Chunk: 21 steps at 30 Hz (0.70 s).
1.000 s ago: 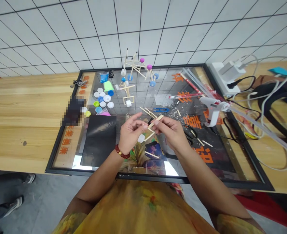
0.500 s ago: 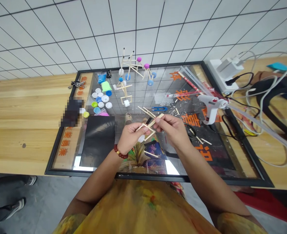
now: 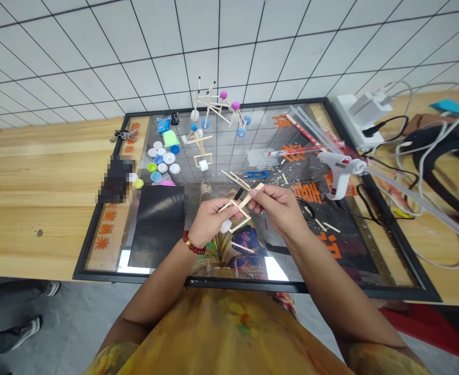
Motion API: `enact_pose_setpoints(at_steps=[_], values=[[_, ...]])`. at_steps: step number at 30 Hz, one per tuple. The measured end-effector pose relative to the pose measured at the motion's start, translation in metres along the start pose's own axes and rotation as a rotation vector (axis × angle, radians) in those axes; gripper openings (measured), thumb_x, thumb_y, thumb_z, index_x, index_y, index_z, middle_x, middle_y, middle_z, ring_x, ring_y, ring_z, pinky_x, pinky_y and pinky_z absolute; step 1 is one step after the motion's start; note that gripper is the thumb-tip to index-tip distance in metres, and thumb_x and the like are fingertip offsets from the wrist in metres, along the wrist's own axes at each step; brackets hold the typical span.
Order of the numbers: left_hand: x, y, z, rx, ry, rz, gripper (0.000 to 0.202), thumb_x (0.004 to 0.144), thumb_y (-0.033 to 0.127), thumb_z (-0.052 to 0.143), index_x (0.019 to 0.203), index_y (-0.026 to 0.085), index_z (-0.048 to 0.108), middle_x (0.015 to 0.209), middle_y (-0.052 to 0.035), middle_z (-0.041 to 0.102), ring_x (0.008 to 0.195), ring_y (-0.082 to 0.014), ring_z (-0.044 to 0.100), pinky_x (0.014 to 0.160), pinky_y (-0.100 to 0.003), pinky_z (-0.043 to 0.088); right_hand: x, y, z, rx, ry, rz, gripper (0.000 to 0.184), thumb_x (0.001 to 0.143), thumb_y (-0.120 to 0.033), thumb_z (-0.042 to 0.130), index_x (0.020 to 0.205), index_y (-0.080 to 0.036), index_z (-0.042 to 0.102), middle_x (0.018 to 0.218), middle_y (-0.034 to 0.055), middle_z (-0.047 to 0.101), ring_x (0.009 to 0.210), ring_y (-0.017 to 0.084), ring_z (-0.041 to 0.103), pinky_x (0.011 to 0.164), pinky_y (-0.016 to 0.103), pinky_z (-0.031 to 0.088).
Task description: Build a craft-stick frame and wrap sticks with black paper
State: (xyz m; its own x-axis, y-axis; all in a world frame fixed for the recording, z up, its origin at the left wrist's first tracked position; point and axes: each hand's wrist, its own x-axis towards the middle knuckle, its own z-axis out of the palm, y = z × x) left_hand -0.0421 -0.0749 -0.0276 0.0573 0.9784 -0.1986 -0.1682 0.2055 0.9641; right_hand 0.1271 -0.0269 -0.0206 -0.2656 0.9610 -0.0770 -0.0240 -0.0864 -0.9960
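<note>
The left hand (image 3: 214,221) and right hand (image 3: 278,208) pinch a light, stiff wooden-stick frame (image 3: 242,210); it appears fragile, so hold it near the joints.

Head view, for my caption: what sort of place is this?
Likely a craft workshop or classroom: a hot glue gun, glue sticks, and models of wooden sticks and bottle caps.

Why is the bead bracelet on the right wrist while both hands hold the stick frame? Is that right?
The bead bracelet is on the left wrist, not the right, in the head view; the left hand and right hand hold the stick frame.
</note>
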Motion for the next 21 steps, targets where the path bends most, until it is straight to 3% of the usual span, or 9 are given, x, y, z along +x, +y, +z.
enact_pose_setpoints(at_steps=[3, 5, 7, 10, 12, 15, 17, 21], values=[[-0.001, 0.003, 0.0, -0.083, -0.044, -0.023, 0.033, 0.073, 0.047, 0.081, 0.073, 0.015, 0.074, 0.069, -0.0041, 0.07, 0.06, -0.0109, 0.058, 0.057, -0.023, 0.047, -0.001, -0.003, -0.005, 0.07, -0.057, -0.029, 0.027, 0.077, -0.047, 0.076, 0.08, -0.021, 0.073, 0.066, -0.0007, 0.064, 0.058, 0.011, 0.053, 0.056, 0.025, 0.043], [-0.001, 0.003, -0.001, -0.187, -0.115, -0.082, 0.034, 0.072, 0.047, 0.082, 0.071, 0.014, 0.073, 0.068, -0.0041, 0.069, 0.058, -0.0099, 0.058, 0.054, -0.022, 0.046, -0.001, -0.005, -0.009, 0.135, -0.157, -0.04, 0.036, 0.074, -0.045, 0.08, 0.102, -0.024, 0.073, 0.072, -0.0018, 0.064, 0.061, 0.012, 0.055, 0.058, 0.026, 0.045], [-0.001, 0.002, -0.002, -0.312, -0.209, -0.187, 0.034, 0.071, 0.046, 0.084, 0.07, 0.014, 0.071, 0.065, -0.0034, 0.067, 0.054, -0.0096, 0.058, 0.051, -0.022, 0.046, -0.002, -0.006, -0.012, 0.17, -0.259, -0.033, 0.043, 0.073, -0.044, 0.081, 0.11, -0.026, 0.073, 0.074, -0.0017, 0.065, 0.062, 0.012, 0.057, 0.059, 0.027, 0.047], [0.0, -0.003, 0.0, -0.451, -0.337, -0.344, 0.032, 0.069, 0.041, 0.086, 0.075, 0.014, 0.071, 0.064, -0.0031, 0.066, 0.052, -0.0111, 0.06, 0.05, -0.024, 0.049, -0.002, -0.006, -0.014, 0.146, -0.311, -0.013, 0.027, 0.075, -0.046, 0.079, 0.092, -0.025, 0.076, 0.072, 0.0002, 0.068, 0.059, 0.013, 0.058, 0.058, 0.028, 0.049], [0.0, -0.004, 0.0, -0.469, -0.339, -0.359, 0.034, 0.069, 0.042, 0.086, 0.084, 0.016, 0.072, 0.074, -0.0053, 0.071, 0.062, -0.0149, 0.066, 0.058, -0.027, 0.054, -0.002, -0.007, -0.012, 0.116, -0.272, -0.014, 0.024, 0.074, -0.047, 0.079, 0.079, -0.024, 0.076, 0.067, 0.0007, 0.068, 0.056, 0.013, 0.057, 0.055, 0.029, 0.049], [0.0, -0.001, -0.002, -0.32, -0.189, -0.139, 0.04, 0.074, 0.047, 0.082, 0.103, 0.02, 0.074, 0.1, -0.0082, 0.076, 0.091, -0.0206, 0.072, 0.083, -0.034, 0.057, -0.003, -0.013, -0.009, 0.07, -0.172, -0.049, 0.026, 0.07, -0.047, 0.083, 0.07, -0.023, 0.075, 0.062, 0.0001, 0.067, 0.054, 0.012, 0.055, 0.054, 0.029, 0.049], [0.0, 0.002, -0.005, -0.189, -0.15, 0.01, 0.042, 0.08, 0.053, 0.075, 0.107, 0.02, 0.075, 0.105, -0.0097, 0.076, 0.102, -0.0229, 0.07, 0.092, -0.035, 0.054, -0.002, -0.017, -0.007, 0.025, -0.112, -0.07, 0.029, 0.067, -0.047, 0.085, 0.063, -0.022, 0.072, 0.059, -0.0004, 0.065, 0.053, 0.011, 0.053, 0.053, 0.027, 0.047], [-0.002, 0.005, -0.004, -0.116, -0.278, 0.021, 0.045, 0.081, 0.056, 0.072, 0.102, 0.017, 0.077, 0.092, -0.0097, 0.076, 0.086, -0.0217, 0.071, 0.083, -0.035, 0.055, 0.001, -0.023, -0.002, -0.012, -0.037, -0.039, 0.038, 0.063, -0.052, 0.086, 0.056, -0.02, 0.067, 0.051, -0.0013, 0.06, 0.045, 0.009, 0.047, 0.044, 0.025, 0.04]])
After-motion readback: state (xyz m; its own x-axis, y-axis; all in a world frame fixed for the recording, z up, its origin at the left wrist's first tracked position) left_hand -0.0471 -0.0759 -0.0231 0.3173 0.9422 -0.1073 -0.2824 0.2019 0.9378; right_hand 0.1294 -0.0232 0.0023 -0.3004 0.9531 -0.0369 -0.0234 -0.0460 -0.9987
